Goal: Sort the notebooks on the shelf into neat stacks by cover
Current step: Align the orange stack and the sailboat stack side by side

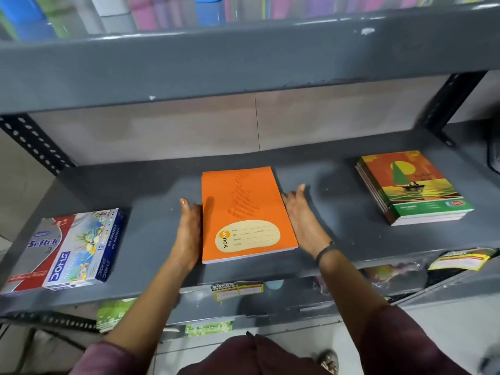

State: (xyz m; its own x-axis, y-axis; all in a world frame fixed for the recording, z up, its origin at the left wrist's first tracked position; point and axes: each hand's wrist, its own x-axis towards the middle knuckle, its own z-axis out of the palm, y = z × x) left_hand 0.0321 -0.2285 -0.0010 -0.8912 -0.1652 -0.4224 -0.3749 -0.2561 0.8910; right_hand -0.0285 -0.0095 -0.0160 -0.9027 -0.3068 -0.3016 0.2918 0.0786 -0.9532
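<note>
Shelf [151,190]: grey metal, tiled wall behind.
Orange stack [244,212]: centre, near front lip.
Left hand [189,231]: flat, fingers together, pressed to stack's left edge.
Right hand [304,217]: fingers extended, against right edge (nothing gripped).
Sailboat stack [414,185]: far right, well apart.
Pastel box [81,247]: far left; bare shelf between.

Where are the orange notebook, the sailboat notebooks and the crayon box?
orange notebook [243,209]: head view, cover middle.
sailboat notebooks [416,185]: head view, top cover.
crayon box [81,250]: head view, lid middle.
</note>
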